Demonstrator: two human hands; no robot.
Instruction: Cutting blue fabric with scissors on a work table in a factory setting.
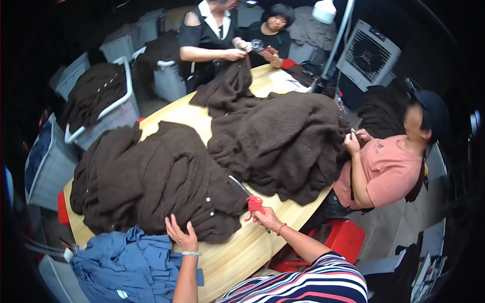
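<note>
My right hand (pixel 268 219) is wrapped round a red air blow gun (pixel 255 204). Its thin metal nozzle points up and left, over the edge of a heap of dark brown knitted garments (pixel 151 171). With fingers spread, my left hand (pixel 181 233) rests at the near edge of that heap, holding nothing. Two small pale buttons or snaps (pixel 210 213) show on the brown cloth between my hands. Just left of my left forearm lies a pile of blue garments (pixel 131 265).
A second brown knit pile (pixel 283 141) covers the far right of the wooden table (pixel 247 252). A person in pink (pixel 389 166) handles its edge; two people are at the far end. Pale bins (pixel 108 123) of clothes line the left. A red stool (pixel 343 240) stands right.
</note>
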